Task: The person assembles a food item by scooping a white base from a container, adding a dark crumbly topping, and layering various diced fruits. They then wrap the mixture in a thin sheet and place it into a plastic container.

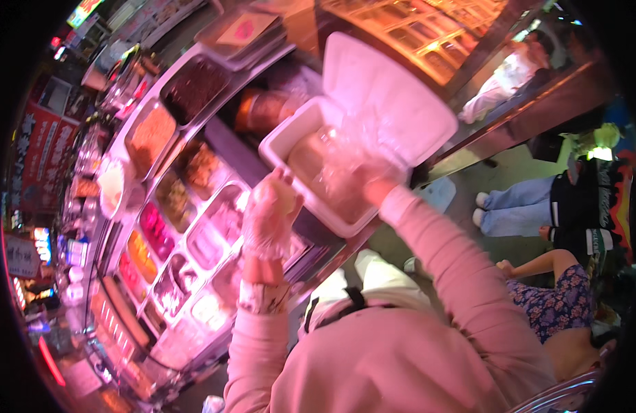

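Note:
My left hand (pixel 268 213), in a clear plastic glove, is raised beside the near-left rim of a white foam box (pixel 280 148). Its fingers curl round something pale that I cannot make out. Over the box's opening, my right hand (pixel 366 182) reaches in amid crumpled clear plastic (pixel 356 141); motion smears its fingers. Inside the box lies a pale, smooth mass (pixel 311 155), partly hidden by the plastic and the hand. The box's white lid (pixel 393 89) stands tilted back on the far side.
Metal trays of fillings stand left, among them a dark one (pixel 194 89), an orange one (pixel 153 134) and a yellow one (pixel 144 255). A white bowl (pixel 115 189) sits by the counter edge. A lit display case (pixel 428 34) is beyond. People (pixel 524 203) stand at the right.

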Available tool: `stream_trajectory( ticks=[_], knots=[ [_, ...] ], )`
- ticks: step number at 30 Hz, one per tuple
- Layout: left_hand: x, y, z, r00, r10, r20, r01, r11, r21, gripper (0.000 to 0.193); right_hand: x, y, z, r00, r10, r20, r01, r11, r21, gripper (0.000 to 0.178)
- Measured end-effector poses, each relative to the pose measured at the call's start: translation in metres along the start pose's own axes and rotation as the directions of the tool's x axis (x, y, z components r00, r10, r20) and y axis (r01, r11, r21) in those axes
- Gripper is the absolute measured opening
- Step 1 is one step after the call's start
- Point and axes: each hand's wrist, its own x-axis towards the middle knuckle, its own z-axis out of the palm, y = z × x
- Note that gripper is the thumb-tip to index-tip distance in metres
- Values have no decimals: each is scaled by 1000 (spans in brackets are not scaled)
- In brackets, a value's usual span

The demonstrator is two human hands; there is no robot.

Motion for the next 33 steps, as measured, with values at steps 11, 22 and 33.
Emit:
stream_trajectory(
  ticks=[11, 22, 33],
  knots=[
    [5, -26, -12, 892, 318, -323, -203, 917, 342, 31, 3, -23, -50, 930, -231, -284, 312, 906, 285, 38],
    [-26, -69, 74, 959, 273, 75, -277, 959, 50, 33, -30, -110, -42, 801, 136, -584, 391, 620, 680, 17],
    [-36, -29, 13, 966, -55, -254, -38, 936, -349, 71, -17, -157, -36, 916, 399, -46, 40, 25, 999, 47]
  ],
)
